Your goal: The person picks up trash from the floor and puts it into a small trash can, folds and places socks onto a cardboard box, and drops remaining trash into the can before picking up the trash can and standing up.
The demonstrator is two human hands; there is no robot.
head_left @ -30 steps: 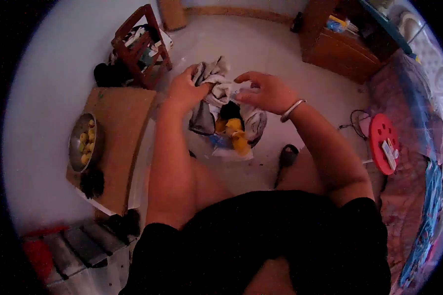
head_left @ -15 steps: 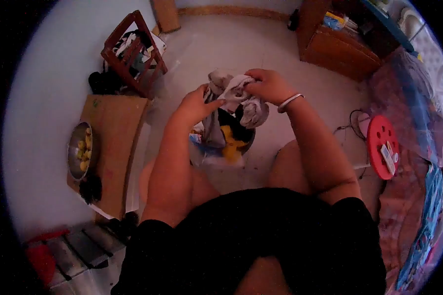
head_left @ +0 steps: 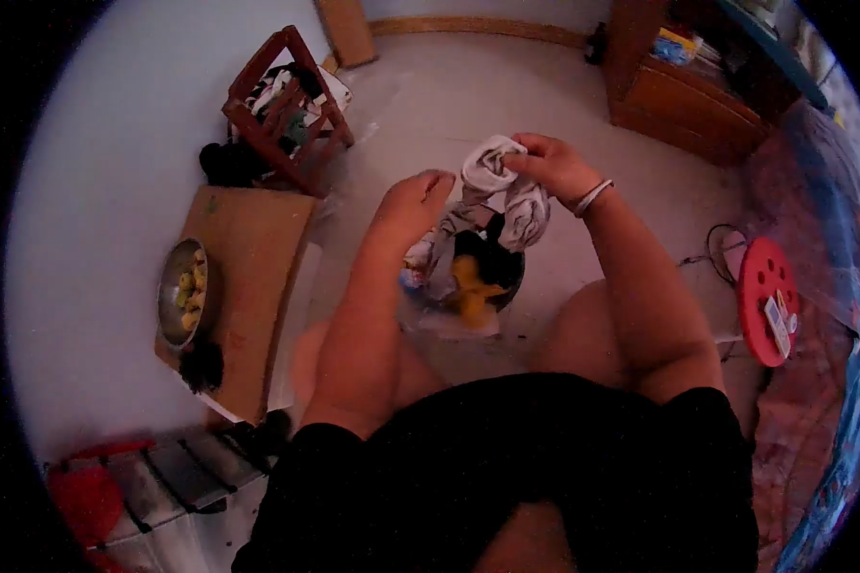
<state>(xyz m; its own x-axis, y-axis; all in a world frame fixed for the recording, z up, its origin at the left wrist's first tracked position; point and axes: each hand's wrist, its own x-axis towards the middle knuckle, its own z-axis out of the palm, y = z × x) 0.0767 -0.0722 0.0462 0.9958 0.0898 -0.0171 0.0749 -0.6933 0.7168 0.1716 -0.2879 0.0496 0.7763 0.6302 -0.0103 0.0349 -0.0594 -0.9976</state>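
A crumpled grey-white garment point(head_left: 526, 215) hangs above a dark container, its top end rolled into a ring. My right hand point(head_left: 549, 167), with a pale band on the wrist, pinches it near that ring. My left hand point(head_left: 419, 199) is just left of the cloth and apart from the ring, its fingers curled together with nothing visible in them. Below, black cloth point(head_left: 487, 248) and a yellow piece of cloth point(head_left: 475, 286) fill the container point(head_left: 514, 294). Its near side is blurred.
On the left, a metal bowl of yellowish pieces point(head_left: 174, 315) stands on a cardboard-topped surface point(head_left: 258, 258). Behind it is a wooden rack point(head_left: 277, 115) holding cloth. To the right are a red round stool point(head_left: 760, 277) with small items and a wooden cabinet point(head_left: 678, 110).
My left hand has let go of the garment and its fingers have drawn together. My right hand keeps its hold, and the garment's end now shows as a ring. The view has shifted slightly.
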